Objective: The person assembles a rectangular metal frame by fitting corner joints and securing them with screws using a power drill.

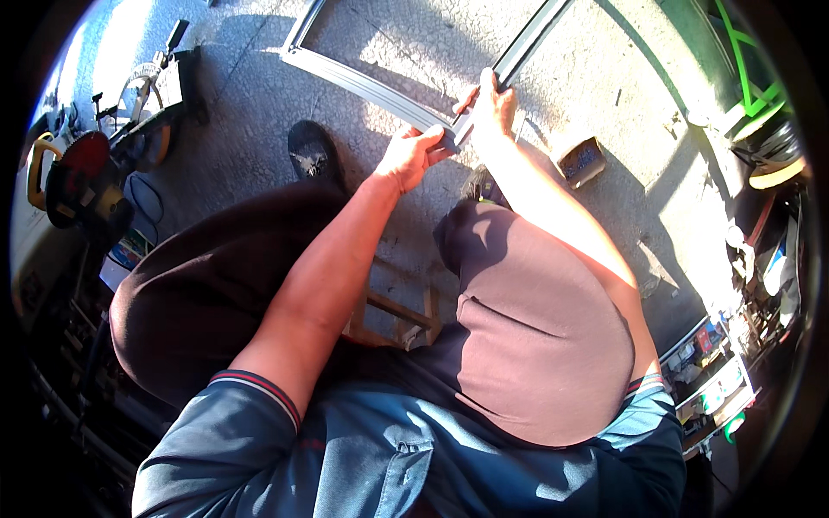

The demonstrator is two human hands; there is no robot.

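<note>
A grey metal frame [367, 90] with a mitred corner reaches from between my hands toward the far edge of the view. My left hand [410, 155] grips the near bar just left of that corner, thumb on top and fingers underneath. Around the bar that runs away to the upper right, my right hand [492, 108] is closed, its thumb pointing along the bar. The two bars meet between my hands with no gap that I can make out. The far part of the frame lies outside the picture.
A mitre saw [95, 173] stands on the left. An open box of small dark pieces [582, 162] sits on the concrete floor [250, 95] right of my right forearm. Bright green metal legs [747, 78] rise at the far right, above a shelf of supplies [712, 371]. A wooden stool [401, 311] shows between my legs.
</note>
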